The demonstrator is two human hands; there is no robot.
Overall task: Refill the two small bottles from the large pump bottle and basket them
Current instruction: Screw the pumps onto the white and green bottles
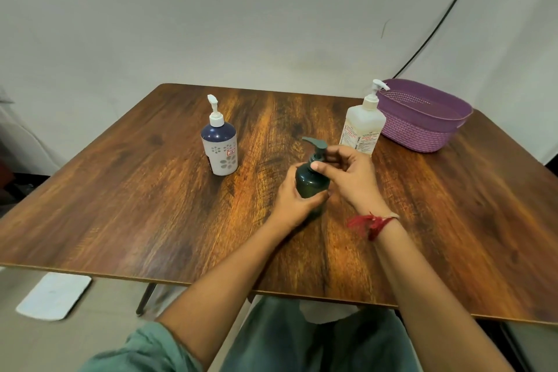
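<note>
A: Our green sleeve (pixel 145 350) sits nearest. Beyond it, the left grip (pixel 294 204) wraps the dark green bottle (pixel 309 184) mid-counter (pixel 120 205), and the right grip (pixel 350 181) pinches the base of its pump (pixel 314 142).

B: So we judge we're only opening it; nothing looks refilled. The blue-and-white bottle (pixel 219 145) stands far left, the large pump bottle (pixel 363 127) far right beside the basket (pixel 422 127), which holds neither small bottle.

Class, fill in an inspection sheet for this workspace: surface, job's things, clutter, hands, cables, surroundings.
Surface: wooden table, glossy grain.
Job's things: green bottle held upright; blue-and-white bottle stands left; white pump bottle stands beside purple basket, nothing visible inside.
Clutter: nothing seen.
Hands: left hand grips green bottle's body; right hand pinches its pump neck.
Cables: black cable hangs far right, above the basket.
Surroundings: pale wall; white mat on floor, left.
</note>
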